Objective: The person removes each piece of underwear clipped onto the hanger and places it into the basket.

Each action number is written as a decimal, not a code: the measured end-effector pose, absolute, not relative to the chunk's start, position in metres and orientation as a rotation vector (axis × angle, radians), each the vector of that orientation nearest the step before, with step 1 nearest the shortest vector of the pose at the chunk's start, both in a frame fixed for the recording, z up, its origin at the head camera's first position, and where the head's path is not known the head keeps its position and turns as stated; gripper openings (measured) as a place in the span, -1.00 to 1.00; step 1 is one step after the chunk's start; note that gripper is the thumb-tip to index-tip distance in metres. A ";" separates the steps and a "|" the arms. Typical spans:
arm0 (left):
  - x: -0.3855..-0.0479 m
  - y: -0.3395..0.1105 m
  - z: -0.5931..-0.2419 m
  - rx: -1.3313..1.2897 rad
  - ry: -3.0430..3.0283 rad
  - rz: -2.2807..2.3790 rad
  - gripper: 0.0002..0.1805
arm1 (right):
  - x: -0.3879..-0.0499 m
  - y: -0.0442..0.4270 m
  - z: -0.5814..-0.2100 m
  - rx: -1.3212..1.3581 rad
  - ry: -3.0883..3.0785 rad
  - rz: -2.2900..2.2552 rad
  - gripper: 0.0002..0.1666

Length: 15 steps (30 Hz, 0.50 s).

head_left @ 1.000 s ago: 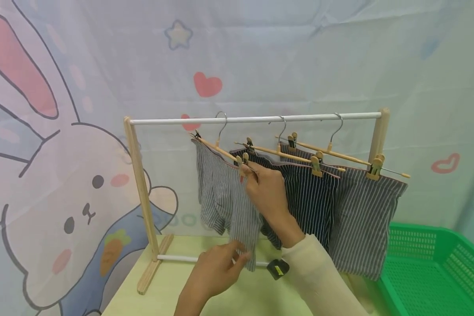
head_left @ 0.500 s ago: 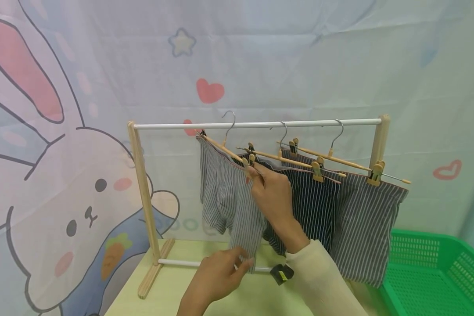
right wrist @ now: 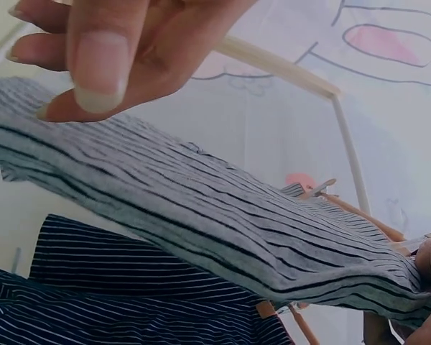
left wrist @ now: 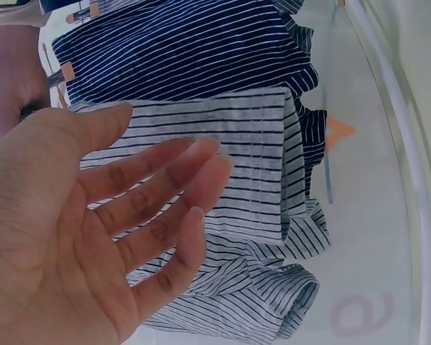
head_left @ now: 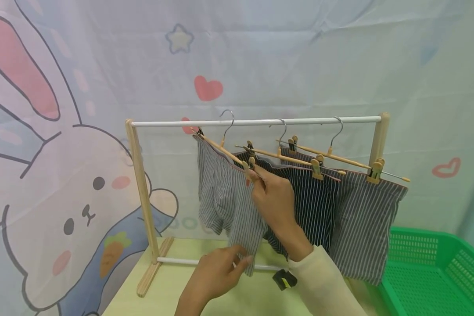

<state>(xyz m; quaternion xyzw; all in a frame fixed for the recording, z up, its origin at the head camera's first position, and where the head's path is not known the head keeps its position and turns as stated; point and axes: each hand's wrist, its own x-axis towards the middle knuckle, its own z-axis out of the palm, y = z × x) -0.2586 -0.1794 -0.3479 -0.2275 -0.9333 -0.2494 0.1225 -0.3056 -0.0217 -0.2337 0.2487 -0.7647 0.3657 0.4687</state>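
Light grey striped trousers (head_left: pixel 221 188) hang from a clip hanger (head_left: pixel 223 149) on the left. My right hand (head_left: pixel 274 195) pinches that hanger's near clip end. The hanger tilts down toward me, and the tip of its metal hook (head_left: pixel 230 118) shows above the white rail (head_left: pixel 174 124). By the lower trouser leg is my left hand (head_left: pixel 217 270), palm toward the cloth. In the left wrist view its fingers (left wrist: pixel 161 190) are loosely bent and hold nothing; whether they touch the leg I cannot tell. Navy striped trousers (head_left: pixel 314 206) hang just behind my right hand.
Dark grey striped trousers (head_left: pixel 363 228) hang at the rail's right end. Wooden posts (head_left: pixel 142 188) carry the rail above a pale yellow table (head_left: pixel 181 281). A green basket (head_left: pixel 414 239) stands at right. A black piece (head_left: pixel 285 279) sits by my right sleeve.
The grey trousers' hanger has shifted slightly right, and its hook tip has risen from rail level to above the rail. My right hand moved right with it; my left hand stays by the leg.
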 end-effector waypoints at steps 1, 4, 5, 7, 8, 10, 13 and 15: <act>-0.259 -0.179 -0.347 -0.668 -2.719 -0.728 -0.61 | -0.305 -0.021 -0.234 0.610 -1.874 0.894 -0.65; -0.259 -0.179 -0.346 -0.677 -2.702 -0.730 -0.61 | -0.303 -0.020 -0.236 0.616 -1.877 0.886 -0.66; -0.259 -0.179 -0.346 -0.680 -2.697 -0.727 -0.61 | -0.302 -0.019 -0.238 0.620 -1.880 0.881 -0.67; -0.259 -0.178 -0.346 -0.678 -2.689 -0.724 -0.61 | -0.301 -0.018 -0.240 0.619 -1.890 0.874 -0.67; -0.259 -0.178 -0.346 -0.677 -2.682 -0.720 -0.60 | -0.301 -0.017 -0.242 0.619 -1.893 0.871 -0.67; -0.258 -0.178 -0.346 -0.674 -2.674 -0.720 -0.60 | -0.300 -0.015 -0.246 0.614 -1.900 0.867 -0.69; -0.257 -0.177 -0.346 -0.662 -2.664 -0.725 -0.58 | -0.299 -0.010 -0.254 0.614 -1.905 0.875 -0.72; -0.257 -0.177 -0.346 -0.646 -2.664 -0.728 -0.56 | -0.299 -0.007 -0.258 0.621 -1.902 0.893 -0.72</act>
